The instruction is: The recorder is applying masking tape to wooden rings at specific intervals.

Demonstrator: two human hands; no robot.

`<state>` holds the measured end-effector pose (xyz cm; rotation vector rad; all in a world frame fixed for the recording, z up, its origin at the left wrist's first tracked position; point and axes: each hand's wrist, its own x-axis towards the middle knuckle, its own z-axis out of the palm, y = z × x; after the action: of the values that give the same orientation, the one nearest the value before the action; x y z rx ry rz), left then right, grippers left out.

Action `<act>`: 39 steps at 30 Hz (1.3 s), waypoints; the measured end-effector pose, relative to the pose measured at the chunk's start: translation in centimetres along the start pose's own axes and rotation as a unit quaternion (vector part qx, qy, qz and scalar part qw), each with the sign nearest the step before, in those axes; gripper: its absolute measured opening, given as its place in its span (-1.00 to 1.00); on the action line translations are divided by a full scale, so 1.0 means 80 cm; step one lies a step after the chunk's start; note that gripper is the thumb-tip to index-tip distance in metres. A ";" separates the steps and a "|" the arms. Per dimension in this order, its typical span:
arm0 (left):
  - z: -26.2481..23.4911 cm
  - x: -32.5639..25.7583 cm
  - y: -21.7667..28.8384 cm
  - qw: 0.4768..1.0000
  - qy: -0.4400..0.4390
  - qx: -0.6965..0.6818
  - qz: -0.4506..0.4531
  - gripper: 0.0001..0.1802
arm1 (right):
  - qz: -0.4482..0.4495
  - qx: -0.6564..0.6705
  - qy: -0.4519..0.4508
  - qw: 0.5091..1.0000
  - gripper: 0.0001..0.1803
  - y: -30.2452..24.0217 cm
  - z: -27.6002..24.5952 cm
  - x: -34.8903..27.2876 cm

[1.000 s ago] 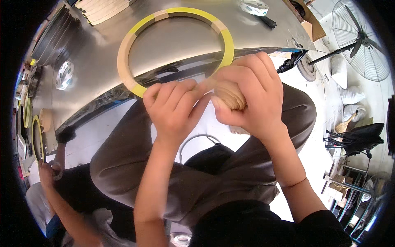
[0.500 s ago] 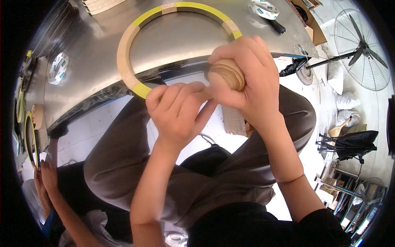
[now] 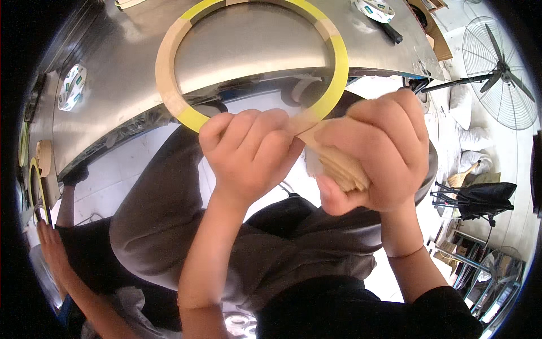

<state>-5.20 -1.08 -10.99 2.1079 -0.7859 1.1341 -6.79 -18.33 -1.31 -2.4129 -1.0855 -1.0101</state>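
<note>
A flat ring with yellow and tan sections stands tilted over the table's front edge, above my lap. My left hand is closed around its lower rim, fingers curled over. To the right, my right hand is wrapped around a tan roll of tape or strip, its layered edge showing below the fingers. A short tan strip stretches from that hand to the ring's bottom, beside my left hand. The left fingertips are hidden.
Ahead is a metal table. On it lie a white printed roll, another white roll and a black-handled tool. At the left, another person's hand is near a yellow ring. A large fan stands right.
My right hand has moved right and down, away from the ring, turning the roll and drawing out a strip. My left hand still grips the ring, which has shifted slightly upward.
</note>
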 end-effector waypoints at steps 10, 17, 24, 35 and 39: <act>-0.003 0.004 0.006 1.000 0.026 -0.003 0.004 -0.74 | 0.098 0.064 0.003 0.993 -0.79 0.021 0.038 0.024; -0.004 0.001 0.007 0.999 -0.032 -0.015 -0.033 -0.70 | 0.217 0.083 -0.002 0.973 -0.66 0.036 0.083 0.007; -0.011 -0.001 0.008 0.997 -0.046 -0.031 -0.051 -0.64 | 0.231 0.043 -0.128 0.964 -0.69 0.030 0.074 0.021; -0.023 0.007 0.014 0.993 -0.092 -0.036 -0.067 -0.69 | 0.235 0.134 0.025 0.962 -0.66 0.037 0.076 0.010; -0.027 0.007 0.012 0.993 -0.102 -0.022 -0.047 -0.75 | 0.166 0.104 0.033 0.980 -0.81 0.028 0.044 0.009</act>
<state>-6.73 -0.15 -9.33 2.2231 -0.7867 0.8556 -3.13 -17.57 -3.28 -2.2731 -0.6957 -0.8153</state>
